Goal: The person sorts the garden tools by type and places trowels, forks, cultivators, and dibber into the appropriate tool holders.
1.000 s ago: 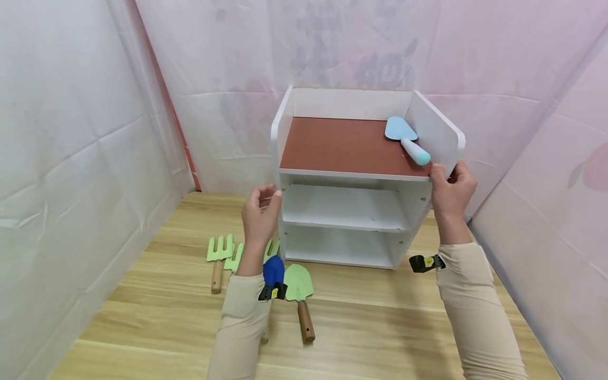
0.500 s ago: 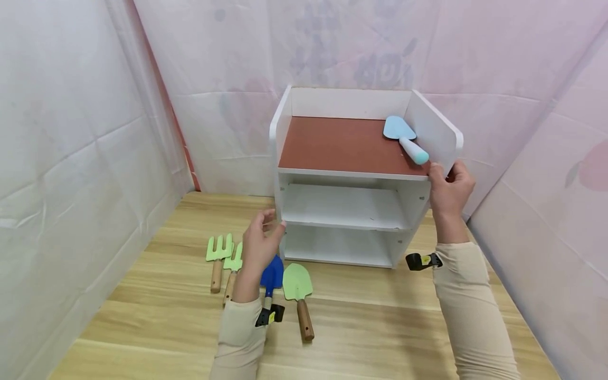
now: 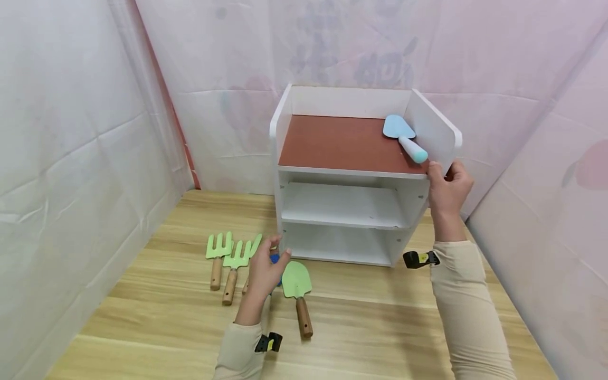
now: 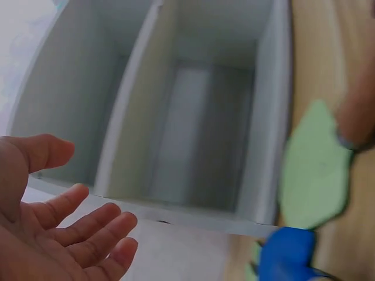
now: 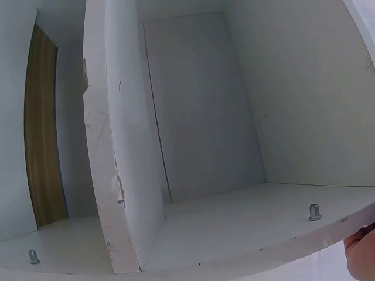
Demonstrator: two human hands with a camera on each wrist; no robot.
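Left hand [image 3: 265, 272] low over the worktop [image 3: 380, 322], fingers spread, above the half-hidden blue trowel [image 3: 274, 259] beside the green trowel [image 3: 296, 279]. Right hand [image 3: 446, 187] gripping the shelf unit's [image 3: 351, 211] front right edge. Probably light, rigid; best taken by its handle.

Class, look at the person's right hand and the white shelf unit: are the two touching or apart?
Touching. In the head view the right hand grips the front edge of the white shelf unit's right side panel, fingers curled round it, no gap showing.
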